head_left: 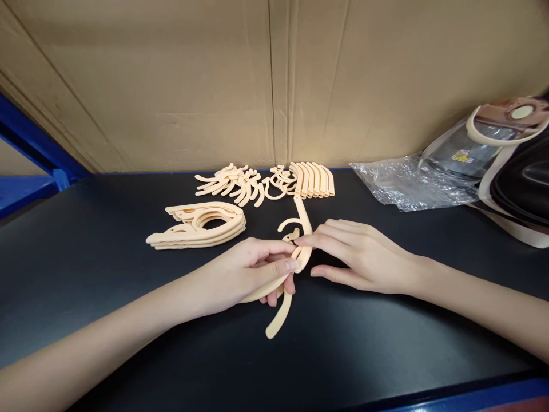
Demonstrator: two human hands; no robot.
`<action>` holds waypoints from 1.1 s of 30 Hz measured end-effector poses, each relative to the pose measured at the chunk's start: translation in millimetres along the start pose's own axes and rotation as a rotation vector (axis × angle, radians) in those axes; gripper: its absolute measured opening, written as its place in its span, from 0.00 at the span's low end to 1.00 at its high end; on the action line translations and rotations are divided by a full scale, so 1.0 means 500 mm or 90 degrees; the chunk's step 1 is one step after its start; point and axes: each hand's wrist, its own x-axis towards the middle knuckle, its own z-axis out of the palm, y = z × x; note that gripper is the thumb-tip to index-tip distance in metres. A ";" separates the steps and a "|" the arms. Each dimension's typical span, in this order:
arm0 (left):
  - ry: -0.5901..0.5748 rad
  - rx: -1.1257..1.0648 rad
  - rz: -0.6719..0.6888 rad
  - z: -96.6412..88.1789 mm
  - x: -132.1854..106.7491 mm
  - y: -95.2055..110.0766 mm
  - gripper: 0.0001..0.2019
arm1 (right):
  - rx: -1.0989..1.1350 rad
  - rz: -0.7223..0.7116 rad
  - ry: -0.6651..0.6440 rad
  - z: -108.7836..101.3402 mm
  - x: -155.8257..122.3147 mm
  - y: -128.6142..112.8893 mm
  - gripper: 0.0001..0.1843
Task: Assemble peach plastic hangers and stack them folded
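Observation:
My left hand (266,263) is closed around a pale cream folding clothes hanger (303,220), its thumb pressed on the joint near the middle. One curved arm of the hanger points away from me, and another piece (278,317) hangs down below my fingers. A thin hook sticks out to the left of the upright arm. My right hand (360,252) reaches in from the right with its index fingertip against the upright arm. Its thumb is apart from the hanger and the fingers are stretched out. My left fingers partly hide the joint.
Stacked cream hangers (223,234) lie on the black tabletop (128,320) at left. Behind are loose curved pieces (234,182), a heap of hooks (281,182) and a row of arms (313,180). Clear plastic bags (398,183), a bottle (467,151) and a black bag (525,177) stand at right.

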 end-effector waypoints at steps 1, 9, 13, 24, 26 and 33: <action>-0.002 -0.002 -0.004 0.001 0.000 0.000 0.13 | 0.014 0.003 0.007 -0.001 0.001 0.000 0.23; 0.001 -0.028 -0.018 -0.002 -0.001 -0.003 0.20 | 0.088 0.100 0.042 0.000 0.001 0.006 0.23; 0.007 -0.004 -0.026 -0.002 -0.001 0.007 0.18 | 0.102 0.181 0.050 0.000 0.002 0.005 0.19; 0.003 0.004 -0.029 -0.001 -0.001 0.007 0.14 | 0.170 0.285 0.019 0.000 0.000 0.008 0.03; 0.000 -0.007 -0.025 -0.002 -0.001 0.005 0.13 | 0.167 0.298 0.017 0.001 0.000 0.009 0.05; 0.002 -0.006 -0.028 -0.001 -0.002 0.005 0.13 | 0.129 0.303 0.014 0.004 -0.002 0.018 0.09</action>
